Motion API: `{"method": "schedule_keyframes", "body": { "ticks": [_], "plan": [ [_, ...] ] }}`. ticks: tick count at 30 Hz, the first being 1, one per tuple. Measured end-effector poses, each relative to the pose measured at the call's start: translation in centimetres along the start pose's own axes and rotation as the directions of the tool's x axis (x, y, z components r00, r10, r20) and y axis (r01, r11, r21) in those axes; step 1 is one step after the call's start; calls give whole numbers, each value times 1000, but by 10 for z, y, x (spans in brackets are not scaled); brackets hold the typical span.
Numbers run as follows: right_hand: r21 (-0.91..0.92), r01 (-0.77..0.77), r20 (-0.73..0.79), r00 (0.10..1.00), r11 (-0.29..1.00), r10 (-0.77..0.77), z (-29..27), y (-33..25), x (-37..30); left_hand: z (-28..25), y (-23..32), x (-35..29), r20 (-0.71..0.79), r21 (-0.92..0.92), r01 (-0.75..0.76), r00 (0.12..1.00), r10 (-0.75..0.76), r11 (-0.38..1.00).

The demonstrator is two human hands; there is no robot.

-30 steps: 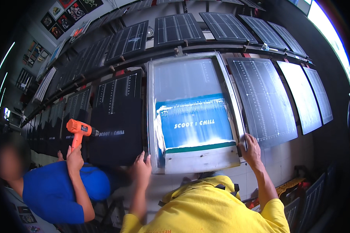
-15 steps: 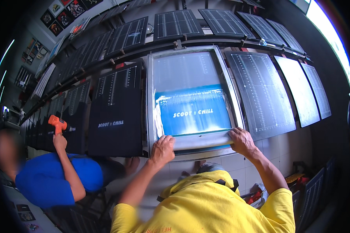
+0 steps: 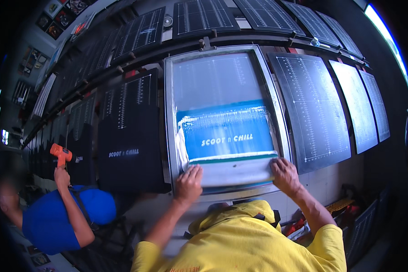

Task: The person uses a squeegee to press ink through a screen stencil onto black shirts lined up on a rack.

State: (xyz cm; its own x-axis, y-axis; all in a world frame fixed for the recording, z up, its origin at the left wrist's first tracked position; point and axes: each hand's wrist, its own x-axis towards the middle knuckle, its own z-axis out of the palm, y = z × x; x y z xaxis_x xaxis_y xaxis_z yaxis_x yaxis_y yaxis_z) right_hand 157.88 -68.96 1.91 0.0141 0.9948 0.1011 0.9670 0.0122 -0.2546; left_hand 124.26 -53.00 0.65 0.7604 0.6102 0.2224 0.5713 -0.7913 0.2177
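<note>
Both my hands grip a wide squeegee [image 3: 233,171], one near each end. My left hand [image 3: 189,183] has its fingers closed over the left end; my right hand [image 3: 285,176] holds the right end. The squeegee lies across the near part of a metal-framed printing screen [image 3: 283,122], its green blade edge facing away from me and carrying a line of white ink. Beyond it, the blue stencil area [image 3: 231,124] has white lettering and a ragged band of white ink at its far side. More white ink [image 3: 181,145] is smeared along the left inner edge.
To the left, a black shirt with white print [image 3: 127,172] lies on a board. A co-worker in blue [image 3: 59,222] holds an orange heat gun [image 3: 61,154] further left. Dark printing boards [image 3: 310,109] stand at right; a rail with pegs [image 3: 201,44] runs behind the screen.
The squeegee has tipped, and a line of white ink now shows along its blade. My view has shifted slightly. The co-worker's heat gun appears further left and lower.
</note>
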Motion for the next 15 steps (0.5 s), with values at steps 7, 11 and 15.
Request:
{"method": "schedule_keyframes", "body": {
  "ticks": [7, 11, 15],
  "plan": [
    [-37, 18, 1, 1000, 999, -18, 3, 54, 113, 7, -60, 108, 9, -44, 6, 1000, -6, 999],
    [-72, -21, 95, 995, 997, 28, -11, 53, 137, -4, -67, 130, 68, -68, 31, 997, -27, 997],
    [-26, 35, -9, 999, 999, -35, -11, 61, 135, -12, -66, 133, 142, -86, 109, 985, -96, 990]
  ]
}}
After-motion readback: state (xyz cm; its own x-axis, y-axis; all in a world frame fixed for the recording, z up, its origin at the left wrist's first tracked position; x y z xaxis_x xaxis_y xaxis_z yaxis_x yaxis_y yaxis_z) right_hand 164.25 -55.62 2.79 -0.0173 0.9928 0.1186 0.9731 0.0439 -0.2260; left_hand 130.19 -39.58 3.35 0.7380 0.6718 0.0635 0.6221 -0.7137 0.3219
